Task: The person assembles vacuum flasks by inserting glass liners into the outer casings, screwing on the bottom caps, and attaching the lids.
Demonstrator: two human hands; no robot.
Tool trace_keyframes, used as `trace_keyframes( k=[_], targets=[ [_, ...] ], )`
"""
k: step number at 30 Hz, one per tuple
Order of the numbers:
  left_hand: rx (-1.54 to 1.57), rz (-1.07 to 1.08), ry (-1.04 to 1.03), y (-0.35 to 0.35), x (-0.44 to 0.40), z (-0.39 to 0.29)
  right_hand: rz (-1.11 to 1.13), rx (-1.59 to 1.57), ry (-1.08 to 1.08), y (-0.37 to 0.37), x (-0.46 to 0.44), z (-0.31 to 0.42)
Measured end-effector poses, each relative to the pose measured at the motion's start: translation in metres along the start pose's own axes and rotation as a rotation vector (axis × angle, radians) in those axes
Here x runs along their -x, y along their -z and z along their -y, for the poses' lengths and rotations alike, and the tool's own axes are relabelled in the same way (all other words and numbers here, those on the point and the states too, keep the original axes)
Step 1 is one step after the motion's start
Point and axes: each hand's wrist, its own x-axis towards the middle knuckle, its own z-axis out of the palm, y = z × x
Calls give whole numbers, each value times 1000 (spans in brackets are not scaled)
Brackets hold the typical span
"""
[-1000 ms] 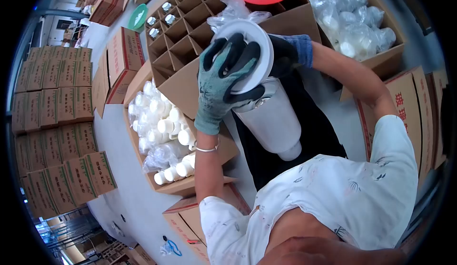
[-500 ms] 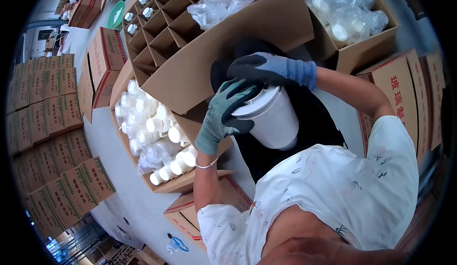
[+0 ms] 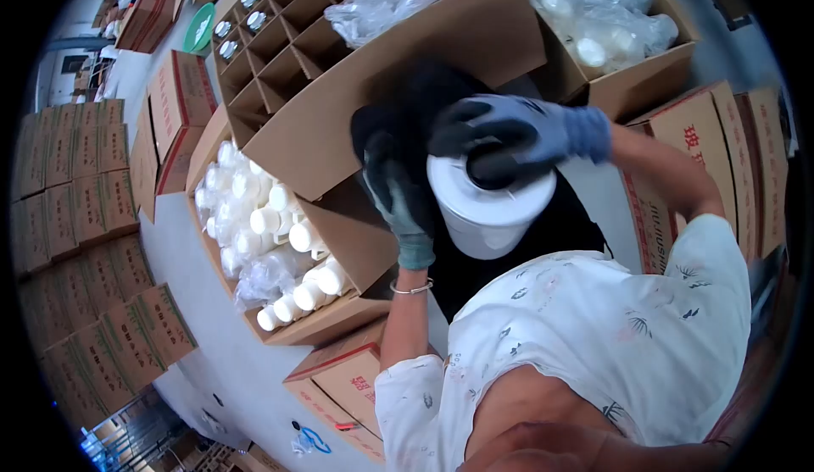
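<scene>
A large white lidded tub (image 3: 487, 230) sits in my lap, its round top tilted toward me. My right hand (image 3: 509, 137), in a blue glove with dark coated fingers, is curled over the middle of its white lid (image 3: 534, 197); motion blurs it and the fingers hide the lid's centre. To the left of the tub, my left hand (image 3: 398, 197), in a grey-green glove, is apart from it, fingers stretched out over my dark-clothed leg. Close to that hand is the flap of a cardboard carton (image 3: 390, 95).
The divided carton holds several clear bottles (image 3: 256, 20) and plastic bags (image 3: 381, 14). To the left, an open box of white bottles (image 3: 292, 235); at upper right, a box of bagged white items (image 3: 593, 27). Stacked cartons (image 3: 76, 226) stand far left, with printed cartons (image 3: 687, 167) at right.
My left hand has let go of the tub and moved down-left beside it. My right hand has shifted right onto the lid's middle. The tub's top now faces me more.
</scene>
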Motion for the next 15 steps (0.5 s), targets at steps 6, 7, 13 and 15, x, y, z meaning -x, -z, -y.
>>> trace_keyframes(
  k=[6, 7, 13, 15],
  targets=[
    [-130, 444, 620, -20, 38, 2, 241, 577, -1021, 16, 91, 106],
    [-42, 433, 561, -15, 47, -1, 238, 524, -1034, 14, 106, 101],
    [266, 518, 801, -6, 53, -4, -292, 35, -613, -25, 143, 65],
    [-73, 670, 417, -1, 44, -13, -239, -63, -371, -21, 119, 60]
  ],
)
